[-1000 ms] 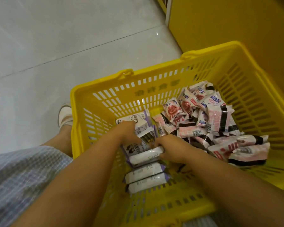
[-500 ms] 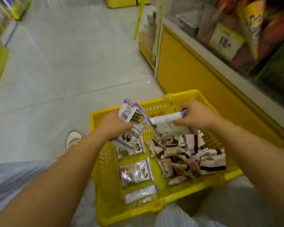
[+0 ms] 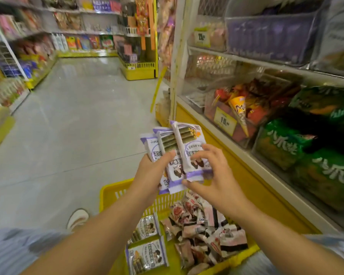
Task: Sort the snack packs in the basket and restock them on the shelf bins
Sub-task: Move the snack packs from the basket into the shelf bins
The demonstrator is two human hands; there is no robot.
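My left hand point(image 3: 150, 173) grips a fanned stack of purple-and-white snack packs point(image 3: 177, 151) held upright above the yellow basket point(image 3: 109, 193). My right hand point(image 3: 211, 175) is at the stack's right side, with its thumb under the lower edge and its fingers on the front pack. In the basket lie two more purple-and-white packs point(image 3: 147, 253) on the left and a heap of small pink-and-white packs point(image 3: 205, 229) on the right. Clear shelf bins stand to the right; one high bin point(image 3: 270, 36) holds purple packs.
Lower bins on the right hold orange cone snacks point(image 3: 240, 110) and green bags point(image 3: 306, 155), above a yellow shelf base point(image 3: 246, 175). A grey tiled aisle point(image 3: 77, 116) runs ahead, lined with stocked shelves. My white shoe point(image 3: 77, 217) is left of the basket.
Both hands rose out of the basket with the purple-and-white packs and brought them together into one stack. The view lifted from the basket to the shelf bins.
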